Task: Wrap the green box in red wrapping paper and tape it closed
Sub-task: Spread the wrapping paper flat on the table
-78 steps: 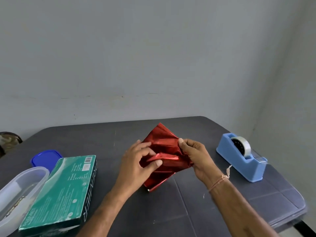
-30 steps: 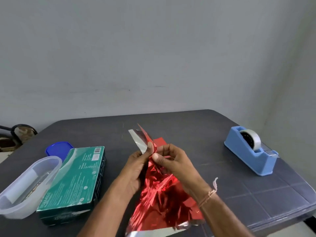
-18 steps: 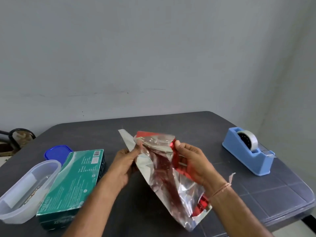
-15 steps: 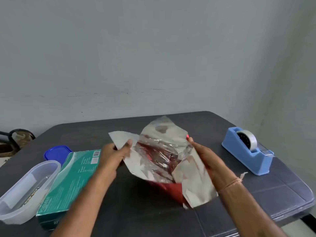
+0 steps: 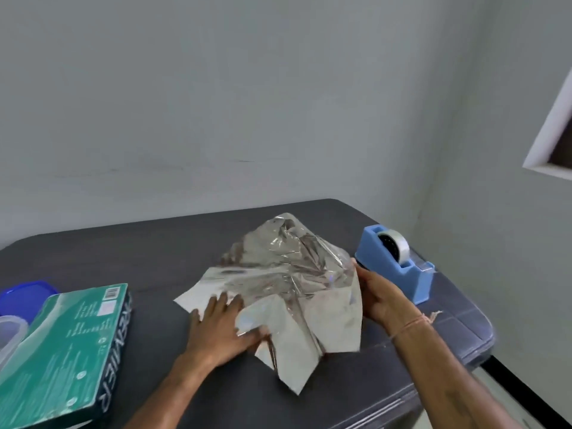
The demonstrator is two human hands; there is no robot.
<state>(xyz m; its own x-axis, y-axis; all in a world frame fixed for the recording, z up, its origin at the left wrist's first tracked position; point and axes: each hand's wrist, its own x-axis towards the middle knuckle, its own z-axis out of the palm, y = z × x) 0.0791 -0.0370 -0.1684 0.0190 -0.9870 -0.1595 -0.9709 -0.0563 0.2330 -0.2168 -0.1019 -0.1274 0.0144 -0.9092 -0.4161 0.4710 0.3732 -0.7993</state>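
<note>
- On the dark grey tabletop point(image 5: 173, 243), one crumpled sheet of red wrapping paper point(image 5: 288, 283) is lying at the centre, showing only its silver side and humping up toward the far end.
- One flat green cardboard box point(image 5: 62, 351) is lying near the left front of the table, well apart from the sheet and not yet wrapped. Its near end is being cut off by the frame edge.
- Two bare hands are showing, one on each side of the sheet.
- Left hand point(image 5: 221, 328) is lying flat with fingers straight, pressing the sheet's left corner onto the table and gripping nothing.
- Right hand point(image 5: 383, 297) is sitting against the sheet's right edge. Its fingertips are going out of sight behind the foil, so I cannot tell whether it is pinching the paper or only touching it.
- One thin thread band point(image 5: 413, 323) is circling the right wrist.
- One light blue plastic tape dispenser point(image 5: 399, 274) is standing just right of the sheet, carrying one roll of clear tape point(image 5: 397, 244).
- One dark blue plastic lid point(image 5: 24, 298) is sitting behind the box, being cut off at the left.
- One clear plastic container point(image 5: 10, 334) is showing only a rim at the left edge. Its contents are out of view.
- Print on the box is blurring and is hard to read.
</note>
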